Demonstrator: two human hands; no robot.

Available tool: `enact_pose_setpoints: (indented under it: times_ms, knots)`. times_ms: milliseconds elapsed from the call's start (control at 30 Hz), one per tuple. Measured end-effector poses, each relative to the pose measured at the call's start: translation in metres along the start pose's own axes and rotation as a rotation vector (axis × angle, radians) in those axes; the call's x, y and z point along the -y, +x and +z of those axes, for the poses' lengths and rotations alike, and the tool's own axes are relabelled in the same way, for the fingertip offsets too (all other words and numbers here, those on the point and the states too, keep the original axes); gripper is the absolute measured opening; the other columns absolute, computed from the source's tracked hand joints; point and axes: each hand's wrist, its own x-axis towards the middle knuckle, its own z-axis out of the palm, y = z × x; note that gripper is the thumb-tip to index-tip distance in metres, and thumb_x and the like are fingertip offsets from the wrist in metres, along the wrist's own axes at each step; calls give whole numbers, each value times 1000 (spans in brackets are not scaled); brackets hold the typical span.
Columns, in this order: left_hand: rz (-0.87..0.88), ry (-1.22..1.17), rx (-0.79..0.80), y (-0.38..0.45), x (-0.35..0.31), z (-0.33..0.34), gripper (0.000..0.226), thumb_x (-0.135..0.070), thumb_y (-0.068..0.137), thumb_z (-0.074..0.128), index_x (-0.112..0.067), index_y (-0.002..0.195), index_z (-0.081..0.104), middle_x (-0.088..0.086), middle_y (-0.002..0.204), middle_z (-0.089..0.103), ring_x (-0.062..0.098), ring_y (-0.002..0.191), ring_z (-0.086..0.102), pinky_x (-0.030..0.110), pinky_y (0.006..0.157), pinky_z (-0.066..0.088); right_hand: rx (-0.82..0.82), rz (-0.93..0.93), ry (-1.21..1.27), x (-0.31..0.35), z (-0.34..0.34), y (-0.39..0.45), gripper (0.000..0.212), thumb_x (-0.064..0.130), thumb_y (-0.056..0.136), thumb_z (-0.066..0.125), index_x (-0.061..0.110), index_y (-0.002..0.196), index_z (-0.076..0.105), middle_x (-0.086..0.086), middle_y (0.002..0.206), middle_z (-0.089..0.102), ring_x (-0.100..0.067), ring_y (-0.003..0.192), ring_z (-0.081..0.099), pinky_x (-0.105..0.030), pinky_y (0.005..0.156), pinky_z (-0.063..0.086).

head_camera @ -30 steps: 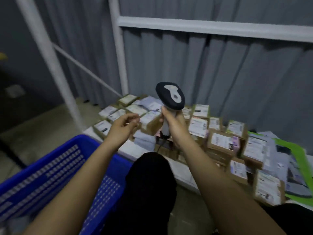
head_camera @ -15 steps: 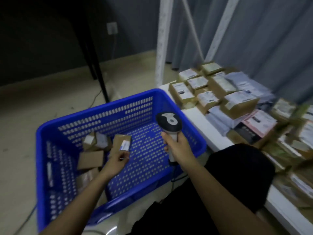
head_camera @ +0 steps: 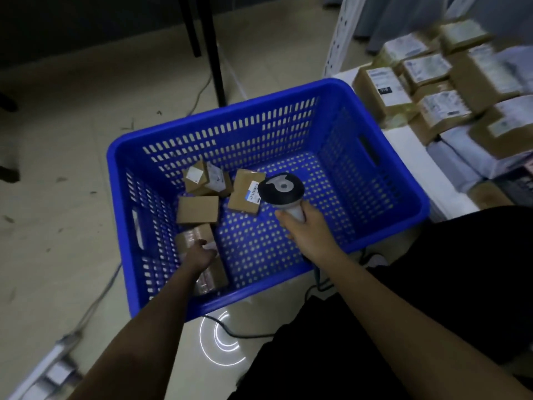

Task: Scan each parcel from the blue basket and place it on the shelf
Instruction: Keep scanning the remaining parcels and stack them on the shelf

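Note:
The blue basket [head_camera: 230, 109] stands on the floor in front of me with several small cardboard parcels in its left half. My left hand [head_camera: 200, 254] reaches into the near left corner and lies on a tape-wrapped parcel [head_camera: 215, 277]; its fingers are hidden under the hand. A plain box [head_camera: 197, 209], a labelled box [head_camera: 245, 194] and two more parcels [head_camera: 206, 179] lie beyond it. My right hand [head_camera: 307, 230] grips the handle of the black and white scanner [head_camera: 281, 189], held over the basket's middle. The white shelf [head_camera: 403, 145] at right carries several labelled parcels [head_camera: 380, 90].
Black furniture legs [head_camera: 215, 53] stand behind the basket, and a white shelf upright [head_camera: 337, 33] rises at the back right. Cables run over the floor, one [head_camera: 239, 336] passing near my black-clad knee [head_camera: 418, 284]. A power strip [head_camera: 54, 373] lies at the lower left.
My view has swung from the shelf down to the basket. My left hand has left the shelf parcels and dropped into the basket's near left corner. The scanner came along in my right hand.

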Motion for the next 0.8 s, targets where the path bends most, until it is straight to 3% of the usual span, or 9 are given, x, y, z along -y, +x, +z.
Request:
enact_pose_setpoints:
  times_ms: [100, 200, 267, 333, 467, 567, 667, 800]
  knots:
    - [2, 75, 36, 15, -1, -1, 64, -17, 91, 61, 3, 144, 31, 25, 140, 44, 37, 124, 47, 40, 102, 42, -24, 41, 26, 1, 3, 7, 19, 22, 94, 60, 20, 112, 58, 11, 85, 57, -4, 76, 55, -19, 63, 43]
    - [94, 176, 56, 33, -13, -4, 76, -36, 89, 62, 1, 146, 28, 24, 145, 37, 39, 131, 39, 39, 101, 35, -80, 54, 34, 5, 4, 13, 3, 21, 94, 60, 22, 91, 59, 5, 76, 56, -8, 67, 53, -22, 61, 43]
    - [142, 218, 69, 47, -28, -5, 81, -44, 90, 57, -5, 150, 20, 23, 153, 21, 41, 137, 27, 43, 106, 29, -134, 49, 39, 7, 2, 21, 14, 22, 93, 60, 20, 79, 56, -2, 71, 55, -13, 62, 51, -30, 60, 42]
    - [154, 251, 35, 63, -43, -5, 81, -41, 91, 55, -14, 152, 10, 22, 157, 4, 43, 141, 14, 48, 110, 24, -179, 49, 69, 11, -1, 30, 15, 24, 93, 61, 17, 80, 56, -5, 71, 55, -16, 61, 51, -32, 60, 42]
    - [235, 209, -88, 89, -88, -5, 89, -49, 82, 56, -32, 152, 4, 20, 158, -2, 49, 140, 12, 55, 109, 29, -176, 75, 57, 13, -6, 46, 19, 28, 93, 60, 15, 80, 55, -5, 70, 56, -16, 60, 52, -34, 61, 43]
    - [186, 207, -151, 105, -117, -8, 86, -34, 92, 59, -17, 153, 1, 20, 158, -7, 42, 144, 1, 51, 117, 13, -154, 106, 92, 11, -8, 51, 20, 28, 93, 59, 15, 78, 55, -5, 70, 56, -16, 60, 52, -33, 60, 44]
    - [82, 133, -229, 131, -124, -10, 93, -37, 91, 60, -5, 151, -2, 17, 159, -3, 36, 145, 4, 48, 117, 14, -138, 147, 110, 11, -10, 55, 21, 29, 94, 58, 14, 80, 55, -4, 71, 56, -15, 59, 51, -30, 58, 43]
    - [-107, 21, -321, 140, -123, -22, 93, -48, 83, 66, -16, 151, 10, 17, 157, 9, 38, 144, 7, 55, 115, 16, -125, 183, 135, 9, -14, 60, 21, 28, 94, 57, 14, 79, 56, -2, 68, 55, -12, 56, 50, -26, 55, 43]
